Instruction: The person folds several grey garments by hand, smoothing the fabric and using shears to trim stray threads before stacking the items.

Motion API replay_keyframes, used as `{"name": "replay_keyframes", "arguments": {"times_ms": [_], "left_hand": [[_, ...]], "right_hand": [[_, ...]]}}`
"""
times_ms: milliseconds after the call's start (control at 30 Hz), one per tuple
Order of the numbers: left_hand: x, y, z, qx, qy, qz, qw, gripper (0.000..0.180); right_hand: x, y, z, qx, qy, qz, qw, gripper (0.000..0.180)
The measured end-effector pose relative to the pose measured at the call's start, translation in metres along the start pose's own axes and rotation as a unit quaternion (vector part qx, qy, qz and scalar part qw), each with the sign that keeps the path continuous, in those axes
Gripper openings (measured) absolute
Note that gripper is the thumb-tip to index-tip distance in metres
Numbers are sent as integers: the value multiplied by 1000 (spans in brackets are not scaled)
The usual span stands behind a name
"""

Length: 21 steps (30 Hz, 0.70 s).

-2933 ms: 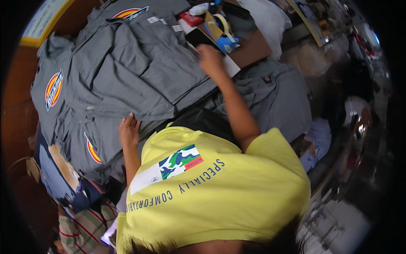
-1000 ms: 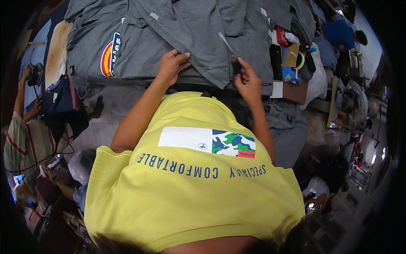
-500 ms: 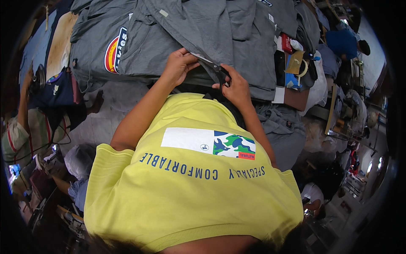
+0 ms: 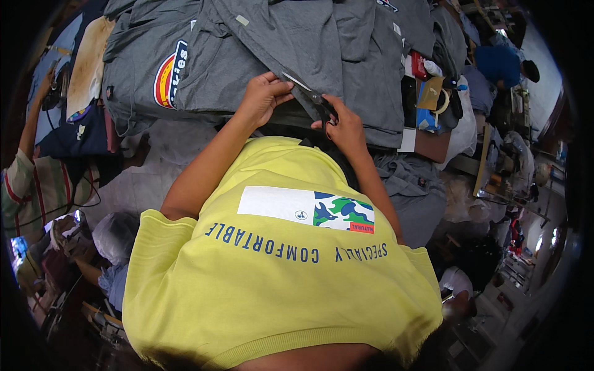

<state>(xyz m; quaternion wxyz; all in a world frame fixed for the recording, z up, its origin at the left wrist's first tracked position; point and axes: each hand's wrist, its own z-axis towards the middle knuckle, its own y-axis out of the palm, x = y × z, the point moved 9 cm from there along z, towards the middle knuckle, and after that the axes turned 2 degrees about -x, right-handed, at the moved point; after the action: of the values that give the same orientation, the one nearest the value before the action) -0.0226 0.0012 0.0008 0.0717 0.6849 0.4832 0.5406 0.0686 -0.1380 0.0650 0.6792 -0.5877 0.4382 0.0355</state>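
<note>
My right hand (image 4: 344, 128) is closed round the dark handles of a pair of scissors (image 4: 317, 98), whose bright blades point up and left across grey cloth. Close to the blade tips, my left hand (image 4: 263, 99) pinches the edge of a grey garment (image 4: 272, 43), thumb against fingers. Part of that garment lies diagonally over a pile of grey clothes (image 4: 216, 93) on the work surface. Left of my hand, the pile shows a red, yellow and white print (image 4: 165, 80). A small pale label (image 4: 242, 20) sits on the grey cloth farther up.
To the right lie a roll of tape (image 4: 443, 101), a red item (image 4: 418, 63) and a brown box (image 4: 432, 144). A person's arm (image 4: 28, 133) at far left reaches to a dark tool (image 4: 57, 86) on cloth. Others sit in the background.
The scissors' blades now show more fully above the cloth near my left fingers. My hands have barely shifted. At far left, the other person's hand and dark tool have moved farther away.
</note>
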Motion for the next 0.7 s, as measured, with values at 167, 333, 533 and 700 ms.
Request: {"name": "replay_keyframes", "arguments": {"times_ms": [167, 333, 533, 700], "left_hand": [[1, 1, -2, -1, -2, -8, 1000, 15], [1, 0, -2, -2, 0, 1, 1000, 15], [1, -3, -1, -11, 7, 8, 1000, 15], [3, -1, -2, -10, 3, 3, 1000, 14]], "right_hand": [[5, 2, -3, 6, -15, 0, 1000, 50], [-9, -4, -1, 23, -21, -46, 998, 57], [-24, -7, 9, 4, -13, -64, 998, 66], [-18, -4, 7, -10, -11, -45, 999, 57]]}}
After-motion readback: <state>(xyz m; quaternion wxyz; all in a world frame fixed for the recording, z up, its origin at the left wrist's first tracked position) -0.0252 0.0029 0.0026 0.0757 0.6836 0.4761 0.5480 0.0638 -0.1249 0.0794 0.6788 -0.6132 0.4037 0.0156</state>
